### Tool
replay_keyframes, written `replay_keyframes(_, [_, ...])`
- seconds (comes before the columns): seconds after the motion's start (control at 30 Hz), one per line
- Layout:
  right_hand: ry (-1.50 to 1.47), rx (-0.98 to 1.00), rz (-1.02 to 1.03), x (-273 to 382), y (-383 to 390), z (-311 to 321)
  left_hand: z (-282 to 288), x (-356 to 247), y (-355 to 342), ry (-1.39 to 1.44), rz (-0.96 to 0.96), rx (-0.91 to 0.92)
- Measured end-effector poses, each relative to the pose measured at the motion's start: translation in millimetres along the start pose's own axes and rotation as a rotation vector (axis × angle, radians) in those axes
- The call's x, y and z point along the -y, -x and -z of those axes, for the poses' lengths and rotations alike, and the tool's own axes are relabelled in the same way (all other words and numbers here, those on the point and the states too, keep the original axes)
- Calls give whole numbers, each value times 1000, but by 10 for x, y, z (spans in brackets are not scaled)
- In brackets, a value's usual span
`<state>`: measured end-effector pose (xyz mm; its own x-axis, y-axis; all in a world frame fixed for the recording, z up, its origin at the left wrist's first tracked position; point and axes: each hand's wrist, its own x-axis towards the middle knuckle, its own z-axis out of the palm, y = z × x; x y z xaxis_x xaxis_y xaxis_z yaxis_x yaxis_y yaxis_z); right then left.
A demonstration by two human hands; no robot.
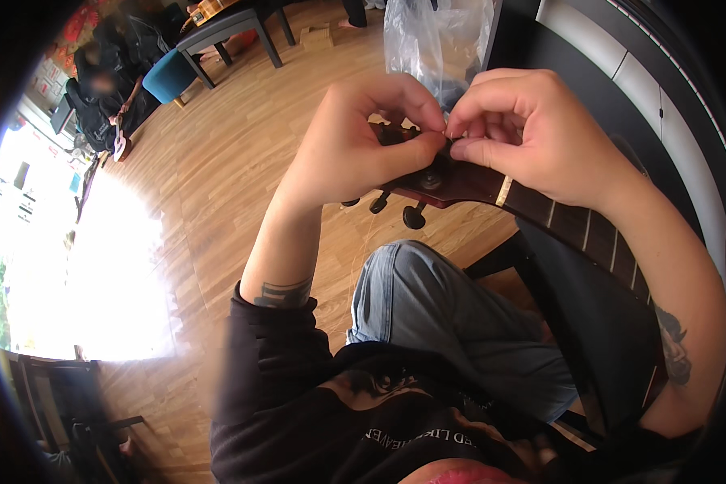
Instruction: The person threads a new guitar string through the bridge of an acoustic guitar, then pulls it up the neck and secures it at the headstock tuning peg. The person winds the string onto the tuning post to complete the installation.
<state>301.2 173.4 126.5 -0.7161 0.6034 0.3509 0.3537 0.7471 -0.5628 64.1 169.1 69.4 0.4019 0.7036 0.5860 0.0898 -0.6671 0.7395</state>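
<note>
A small stringed instrument with a dark reddish headstock (pixel 452 181) and fretted neck (pixel 577 230) lies across my lap. My left hand (pixel 355 141) grips the headstock from the left, thumb pressed on its top face. My right hand (pixel 524 129) pinches something thin, a string, at the headstock's top, fingertips touching those of the left hand. Black tuning pegs (pixel 411 214) hang below the headstock. A thin string trails down toward my knee (pixel 415 282).
A clear plastic bag (pixel 436 40) hangs just behind my hands. A black and white piano-like cabinet (pixel 621 73) stands to the right. On the wooden floor at the far left are a dark table (pixel 226 28), a teal stool (pixel 168 77) and a seated person (pixel 105 89).
</note>
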Motion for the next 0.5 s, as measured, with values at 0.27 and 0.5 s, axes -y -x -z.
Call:
replay_keyframes(0.27, [-23,11,-109,11,-27,-26,-3,-24,26,26,17,27])
replay_keyframes(0.5, [0,22,-210,-114,-59,-43,-57,-19,6,-140,71,-19])
